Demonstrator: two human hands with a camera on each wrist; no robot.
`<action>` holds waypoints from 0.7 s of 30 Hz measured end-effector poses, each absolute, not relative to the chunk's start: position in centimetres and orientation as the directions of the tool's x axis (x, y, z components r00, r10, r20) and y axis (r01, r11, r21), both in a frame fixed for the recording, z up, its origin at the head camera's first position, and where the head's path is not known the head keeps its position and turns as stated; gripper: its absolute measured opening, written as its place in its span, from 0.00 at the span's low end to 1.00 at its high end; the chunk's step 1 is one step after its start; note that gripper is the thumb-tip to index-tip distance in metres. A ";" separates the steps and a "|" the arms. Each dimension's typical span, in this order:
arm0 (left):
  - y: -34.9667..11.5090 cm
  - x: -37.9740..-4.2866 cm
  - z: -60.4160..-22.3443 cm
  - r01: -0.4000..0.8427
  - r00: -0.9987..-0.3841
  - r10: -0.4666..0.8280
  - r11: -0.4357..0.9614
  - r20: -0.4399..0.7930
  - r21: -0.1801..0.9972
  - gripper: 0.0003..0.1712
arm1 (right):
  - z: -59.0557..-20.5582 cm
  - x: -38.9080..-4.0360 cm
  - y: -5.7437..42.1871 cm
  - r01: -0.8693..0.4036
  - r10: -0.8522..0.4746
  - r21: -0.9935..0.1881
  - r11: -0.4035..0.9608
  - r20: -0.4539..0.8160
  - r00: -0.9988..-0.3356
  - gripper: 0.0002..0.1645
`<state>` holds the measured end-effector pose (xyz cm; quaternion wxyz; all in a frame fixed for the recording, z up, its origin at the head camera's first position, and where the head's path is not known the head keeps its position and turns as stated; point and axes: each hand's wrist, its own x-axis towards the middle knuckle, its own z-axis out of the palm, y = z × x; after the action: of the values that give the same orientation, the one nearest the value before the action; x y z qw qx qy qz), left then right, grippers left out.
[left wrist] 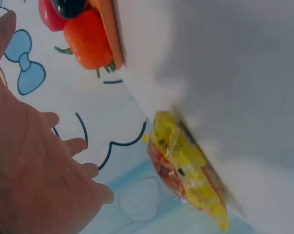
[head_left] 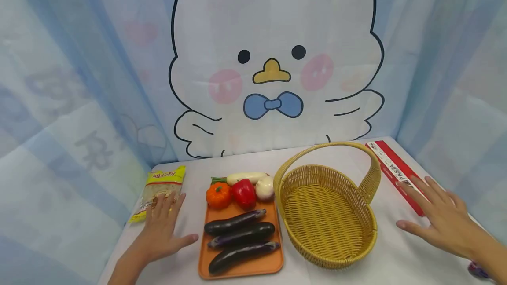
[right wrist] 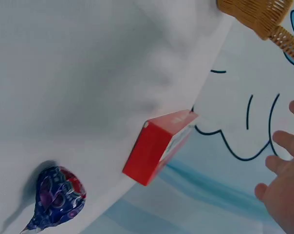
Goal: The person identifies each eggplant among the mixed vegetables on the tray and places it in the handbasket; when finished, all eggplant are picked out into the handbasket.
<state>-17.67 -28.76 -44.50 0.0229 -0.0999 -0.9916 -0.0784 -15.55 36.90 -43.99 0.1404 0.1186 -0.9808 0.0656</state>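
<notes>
My left hand (head_left: pixel 162 232) hovers with spread fingers between a yellow-and-clear food packet (head_left: pixel 164 184) and an orange tray (head_left: pixel 241 272). On that tray lie several vegetables: dark eggplants (head_left: pixel 241 235), an orange pumpkin (head_left: pixel 218 195), a red bell pepper (head_left: pixel 244 193), a white radish (head_left: pixel 247 177) and a white bulb (head_left: pixel 264 188). To the tray's right stands a wicker basket (head_left: pixel 325 223) with a tall handle and nothing inside. My right hand (head_left: pixel 445 223), fingers also spread, is near the red pasta box (head_left: pixel 396 175), overlapping its near end in the head view. Both hands hold nothing.
A blue-and-purple wrapped item (right wrist: pixel 59 197) lies on the white tabletop (right wrist: pixel 88 97) near the right edge, partly hidden by my right forearm in the head view. Behind the table hangs a curtain (head_left: pixel 273 12) with a cartoon bird; more curtain flanks both sides.
</notes>
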 end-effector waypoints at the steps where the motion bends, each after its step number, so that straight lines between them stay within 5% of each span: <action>1: -28.5 -17.7 -44.6 0.197 -0.980 0.194 0.964 0.036 0.176 0.65 | -43.7 -15.4 36.7 -0.268 -0.227 -0.090 0.959 0.321 -0.920 0.66; 14: -26.9 -18.1 -45.6 0.024 -0.954 0.181 0.843 -0.241 0.538 0.65 | -37.6 -12.6 29.4 -0.640 -0.428 -0.006 0.769 0.739 -0.521 0.40; 21: -26.6 -19.2 -45.9 -0.128 -0.958 0.068 0.768 -0.278 0.627 0.47 | -36.3 -10.8 23.3 -0.765 -0.451 -0.030 0.643 0.793 -0.410 0.32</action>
<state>-19.16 -26.57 -45.93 -0.1438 0.0161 -0.9292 -0.3400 -10.85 23.28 -36.26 0.3950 0.3725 -0.8159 0.1990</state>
